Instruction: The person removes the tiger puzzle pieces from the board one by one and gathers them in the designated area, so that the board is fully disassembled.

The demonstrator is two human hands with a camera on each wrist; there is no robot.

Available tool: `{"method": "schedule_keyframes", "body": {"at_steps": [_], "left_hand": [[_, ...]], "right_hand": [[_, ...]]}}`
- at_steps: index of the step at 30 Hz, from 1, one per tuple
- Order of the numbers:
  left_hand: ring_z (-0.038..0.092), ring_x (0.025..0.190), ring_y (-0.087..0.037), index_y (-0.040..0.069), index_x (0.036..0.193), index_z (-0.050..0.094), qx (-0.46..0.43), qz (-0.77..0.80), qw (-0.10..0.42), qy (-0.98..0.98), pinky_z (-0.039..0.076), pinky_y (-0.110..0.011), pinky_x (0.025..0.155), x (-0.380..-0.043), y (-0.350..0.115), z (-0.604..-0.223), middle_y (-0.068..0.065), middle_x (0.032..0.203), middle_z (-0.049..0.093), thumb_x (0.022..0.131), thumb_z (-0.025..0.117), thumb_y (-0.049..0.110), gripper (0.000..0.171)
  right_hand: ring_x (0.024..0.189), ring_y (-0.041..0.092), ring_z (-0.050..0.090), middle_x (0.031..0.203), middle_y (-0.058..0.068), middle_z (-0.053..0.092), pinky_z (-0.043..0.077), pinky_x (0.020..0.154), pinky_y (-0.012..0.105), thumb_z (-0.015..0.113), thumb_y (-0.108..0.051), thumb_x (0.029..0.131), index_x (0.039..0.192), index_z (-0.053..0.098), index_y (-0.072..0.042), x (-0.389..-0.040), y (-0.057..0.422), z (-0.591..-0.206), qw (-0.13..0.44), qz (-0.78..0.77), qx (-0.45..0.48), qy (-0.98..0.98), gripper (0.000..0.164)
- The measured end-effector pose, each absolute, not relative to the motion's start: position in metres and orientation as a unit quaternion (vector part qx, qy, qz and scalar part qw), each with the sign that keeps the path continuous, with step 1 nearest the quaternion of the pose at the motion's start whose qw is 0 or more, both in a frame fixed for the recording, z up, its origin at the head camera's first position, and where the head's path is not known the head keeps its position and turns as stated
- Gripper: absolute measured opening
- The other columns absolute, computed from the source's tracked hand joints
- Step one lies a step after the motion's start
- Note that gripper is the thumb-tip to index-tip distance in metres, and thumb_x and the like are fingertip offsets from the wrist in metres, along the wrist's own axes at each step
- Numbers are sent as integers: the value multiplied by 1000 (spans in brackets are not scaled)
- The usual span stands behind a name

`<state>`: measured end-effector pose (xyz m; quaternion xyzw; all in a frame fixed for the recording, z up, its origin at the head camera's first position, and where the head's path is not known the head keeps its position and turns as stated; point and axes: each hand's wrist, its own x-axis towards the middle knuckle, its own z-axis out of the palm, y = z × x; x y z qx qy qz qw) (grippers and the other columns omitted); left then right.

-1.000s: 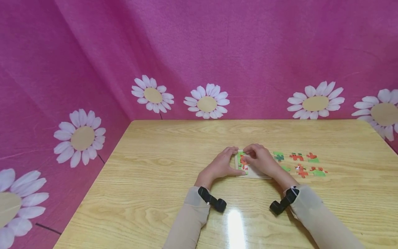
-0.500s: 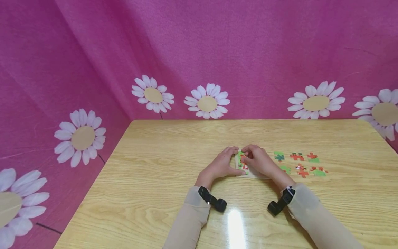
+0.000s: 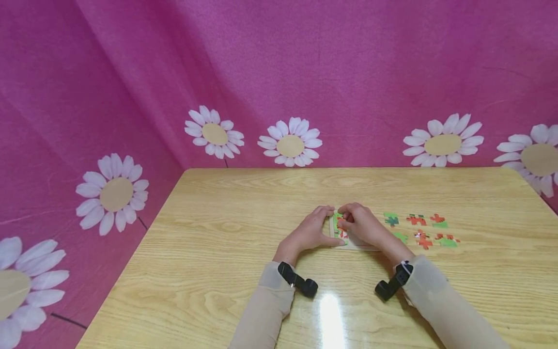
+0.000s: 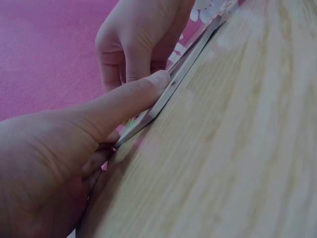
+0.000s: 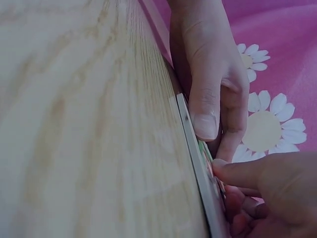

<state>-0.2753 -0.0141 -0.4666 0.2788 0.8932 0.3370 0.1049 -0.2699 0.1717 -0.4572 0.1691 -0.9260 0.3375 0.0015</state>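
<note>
A shallow puzzle board (image 3: pixel 358 245) lies on the table, with joined red and green puzzle pieces (image 3: pixel 342 234) along its left side. My left hand (image 3: pixel 307 230) grips the board's left end, thumb (image 4: pixel 143 91) on the near edge and fingers at the far edge. Over the pieces, my right hand (image 3: pixel 365 227) has its thumb and fingers bent down and pinches a piece at the board; that piece is mostly hidden under the fingers. In the right wrist view the right thumb (image 5: pixel 237 173) touches the coloured surface beside the board's rim (image 5: pixel 198 168).
Right of the board lie several loose puzzle pieces in two rows, among them a green one (image 3: pixel 391 219), a red one (image 3: pixel 416 220) and a red-and-green one (image 3: pixel 446 241). A pink flowered cloth (image 3: pixel 362 82) hangs behind the wooden table (image 3: pixel 218 242).
My right hand has shifted slightly left over the board, uncovering more of the nearest loose green piece, then stays nearly still. The left hand keeps its place.
</note>
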Motion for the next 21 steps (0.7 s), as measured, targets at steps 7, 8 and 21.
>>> {"method": "schedule_keyframes", "body": {"at_steps": [7,8,21], "left_hand": [[39,143,-19,9,145,42,277,329,103,897,33,-32,121,-276,-14,-468,-2,154,39,78,82,40,84],[39,143,-19,9,145,41,276,328,103,898,33,-32,121,-276,-14,-468,-2,154,39,78,82,40,84],[40,141,-19,8,145,40,277,326,99,898,34,-31,120,-276,-13,-469,-4,153,40,78,82,40,85]], "right_hand": [[78,18,52,87,14,58,41,66,21,67,-4,90,112,60,11,-272,173,-455,-7,342,179,-923,28],[79,18,52,88,14,58,41,66,21,68,-4,90,112,60,11,-272,173,-455,-7,343,178,-922,28],[79,16,46,89,11,50,38,64,19,70,-3,87,110,58,6,-270,177,-462,27,371,187,-909,27]]}}
